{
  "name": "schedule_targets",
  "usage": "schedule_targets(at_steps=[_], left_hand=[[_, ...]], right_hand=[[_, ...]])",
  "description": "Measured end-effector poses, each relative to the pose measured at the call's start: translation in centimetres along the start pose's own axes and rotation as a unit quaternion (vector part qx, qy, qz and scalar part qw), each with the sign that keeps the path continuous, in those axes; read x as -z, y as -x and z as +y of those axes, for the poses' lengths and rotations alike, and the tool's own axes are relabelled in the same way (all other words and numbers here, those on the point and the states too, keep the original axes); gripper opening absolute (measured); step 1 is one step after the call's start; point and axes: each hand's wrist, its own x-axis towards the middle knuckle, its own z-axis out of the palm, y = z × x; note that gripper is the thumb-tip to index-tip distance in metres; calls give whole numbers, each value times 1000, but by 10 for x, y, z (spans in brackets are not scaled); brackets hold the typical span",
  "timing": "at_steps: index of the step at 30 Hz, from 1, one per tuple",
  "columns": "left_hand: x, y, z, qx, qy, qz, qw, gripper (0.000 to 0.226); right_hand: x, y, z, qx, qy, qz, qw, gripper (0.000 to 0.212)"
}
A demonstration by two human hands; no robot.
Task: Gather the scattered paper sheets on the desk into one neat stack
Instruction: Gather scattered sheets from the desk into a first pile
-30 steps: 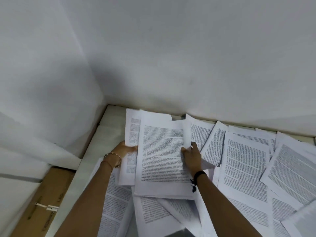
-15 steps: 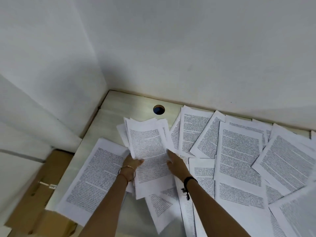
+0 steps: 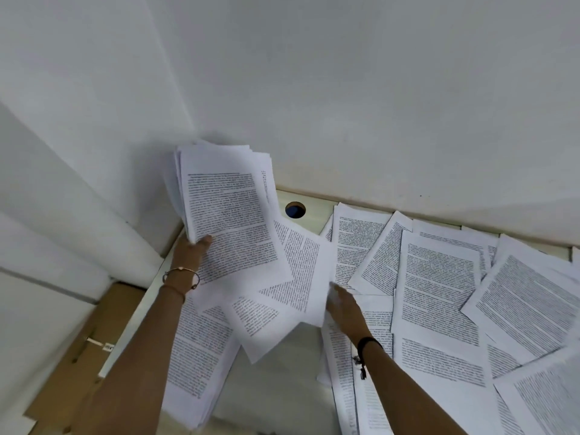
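Gathering looks early: left hand clamps a bundle beside the cable hole; right hand, fingers straight, touches the many scattered sheets.

Sheaf of sheets is held up at centre-left of the frame, gripped at its lower left edge by the left hand. Cable hole in the desk is located just right of the sheaf. Loose overlapped sheets are spread below the sheaf, between both hands; the right hand is set at their right edge. Scattered sheets are laid overlapping across the right half. Cardboard box is placed lower left, beside the desk.
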Motion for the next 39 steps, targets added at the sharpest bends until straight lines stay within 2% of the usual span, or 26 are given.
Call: schedule_targets(at_steps=[1,3,5,7,9,12,13,14,17,21,24,26,30,32,34,36,37,39], left_hand=[[4,3,9,-10,15,-8,1000,39],[5,5,16,-17,30,-29,999,41],[2,11,20,-17,44,-43,998,42],[-8,19,21,-4,71,-55,996,42],[-25,29,17,30,119,-67,990,42],[-57,44,-6,101,175,-91,975,42],[-68,49,-15,125,195,-95,968,43],[-81,53,-25,149,217,-101,959,45],[-115,72,-45,218,261,-90,936,46],[-143,89,-71,284,288,-53,913,50],[-156,96,-85,313,250,-30,916,48],[-158,98,-92,317,249,-29,915,45],[-158,98,-94,309,273,-33,911,48],[-158,97,-94,305,284,-42,908,52],[-158,96,-95,309,271,-51,910,53],[-159,92,-99,300,253,-36,919,49],[-159,89,-100,291,234,-22,927,45],[-159,86,-100,285,197,-6,938,42]], right_hand=[[4,1,-15,-18,-135,13,991,64],[16,-1,-40,-48,-374,8,926,44],[37,-2,-55,-41,-527,5,849,61],[61,-5,-57,-37,-578,6,815,76],[81,-5,-50,-47,-546,-1,836,73],[92,-1,-24,-70,-300,33,951,40],[91,1,-15,-92,-227,64,967,32],[88,5,-5,-122,-180,97,971,33],[81,19,23,-213,-165,177,947,42],[69,38,62,-266,-213,236,910,43],[60,46,85,-265,-237,210,911,34],[58,49,90,-266,-273,169,909,42],[65,49,91,-262,-337,39,903,51],[67,45,99,-244,-327,8,913,59],[73,43,97,-249,-306,25,919,42],[79,44,90,-263,-288,42,920,44],[85,43,87,-261,-275,76,922,48],[97,43,89,-251,-295,158,908,41]])
